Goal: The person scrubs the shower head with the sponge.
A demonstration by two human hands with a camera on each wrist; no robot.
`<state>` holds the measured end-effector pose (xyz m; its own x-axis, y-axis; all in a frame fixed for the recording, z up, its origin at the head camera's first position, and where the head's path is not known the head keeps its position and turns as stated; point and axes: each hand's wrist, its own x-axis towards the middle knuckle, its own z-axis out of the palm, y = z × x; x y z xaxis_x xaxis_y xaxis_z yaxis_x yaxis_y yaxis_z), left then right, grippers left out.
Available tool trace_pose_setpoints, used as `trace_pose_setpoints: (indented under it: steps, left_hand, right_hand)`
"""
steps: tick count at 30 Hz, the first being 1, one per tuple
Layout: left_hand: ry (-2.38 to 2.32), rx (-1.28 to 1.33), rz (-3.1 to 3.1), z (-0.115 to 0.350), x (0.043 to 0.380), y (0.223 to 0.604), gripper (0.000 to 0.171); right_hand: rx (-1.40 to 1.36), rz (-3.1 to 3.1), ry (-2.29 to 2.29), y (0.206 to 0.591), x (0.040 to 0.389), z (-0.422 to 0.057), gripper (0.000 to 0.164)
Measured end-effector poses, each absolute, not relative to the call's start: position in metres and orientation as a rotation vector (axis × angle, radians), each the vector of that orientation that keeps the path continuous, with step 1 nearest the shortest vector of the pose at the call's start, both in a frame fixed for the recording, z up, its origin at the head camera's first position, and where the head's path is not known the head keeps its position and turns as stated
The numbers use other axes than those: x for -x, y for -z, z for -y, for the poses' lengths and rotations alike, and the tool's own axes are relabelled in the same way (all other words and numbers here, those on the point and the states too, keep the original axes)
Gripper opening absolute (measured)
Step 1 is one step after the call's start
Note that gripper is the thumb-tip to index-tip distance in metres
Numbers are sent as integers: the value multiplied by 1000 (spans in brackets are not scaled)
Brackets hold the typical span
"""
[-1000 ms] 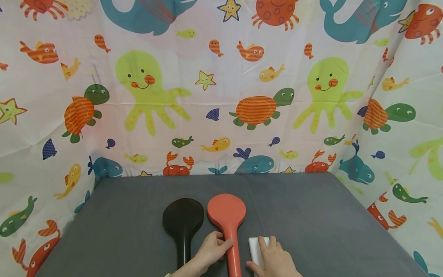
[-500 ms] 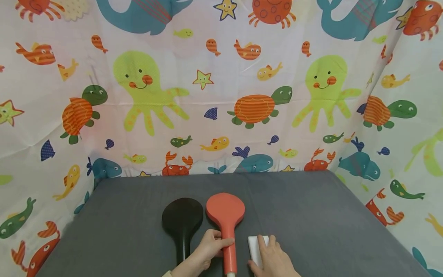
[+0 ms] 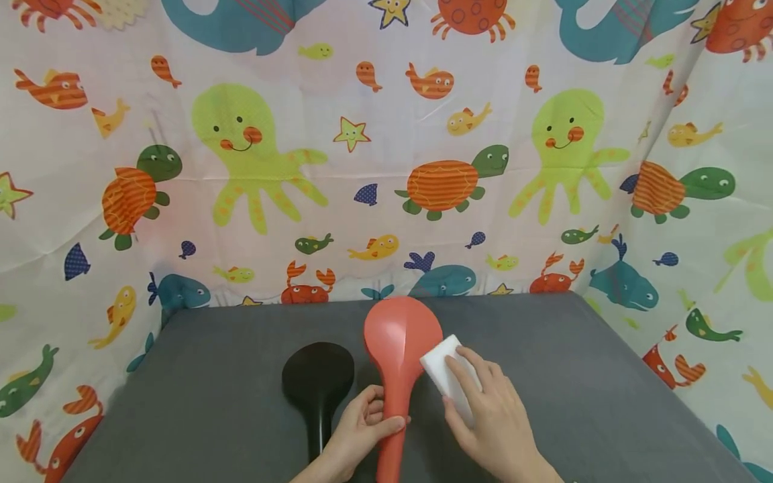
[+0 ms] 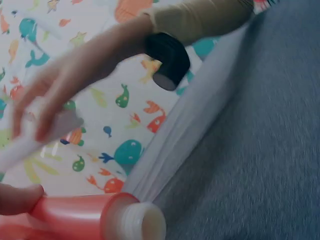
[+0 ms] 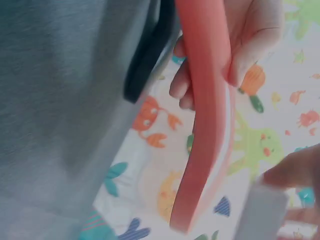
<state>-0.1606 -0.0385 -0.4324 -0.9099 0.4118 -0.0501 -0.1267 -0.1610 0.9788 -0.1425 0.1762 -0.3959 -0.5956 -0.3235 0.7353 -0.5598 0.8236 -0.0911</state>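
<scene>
There are two paddle-shaped things, one white block and two hands.

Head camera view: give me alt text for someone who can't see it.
A person's left hand grips a red paddle-shaped object by its handle while the right hand holds a white block near that object's broad head. A black paddle-shaped object lies to the left on a gray surface, before a curtain printed with cartoon sea animals.

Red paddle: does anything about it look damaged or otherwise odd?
Possibly one thing: in the left wrist view, a pale, ridged neck sticks out of the red paddle with nothing fitted over it, as if a cap were missing. No damage shows.
</scene>
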Motion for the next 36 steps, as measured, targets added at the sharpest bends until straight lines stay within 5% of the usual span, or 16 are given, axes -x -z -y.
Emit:
trace_pose_setpoints:
  steps: [8,15,24,36]
  left_hand:
    - [-2086,-577,-1970,43,151,427,47]
    - [-2046,-750,-2009,44,150,426,41]
    - [-2002,-771,-2045,46,150,425,35]
    - [-2056,-737,-2035,50,149,425,44]
  right_hand:
    - [-1141,2045,-267,387,150,-145,43]
    - [-1059,1944,-320,367,173,-142,34]
    - [-679,1986,-525,340,199,-160,46]
    - [-1225,1840,-250,379,169,-136,35]
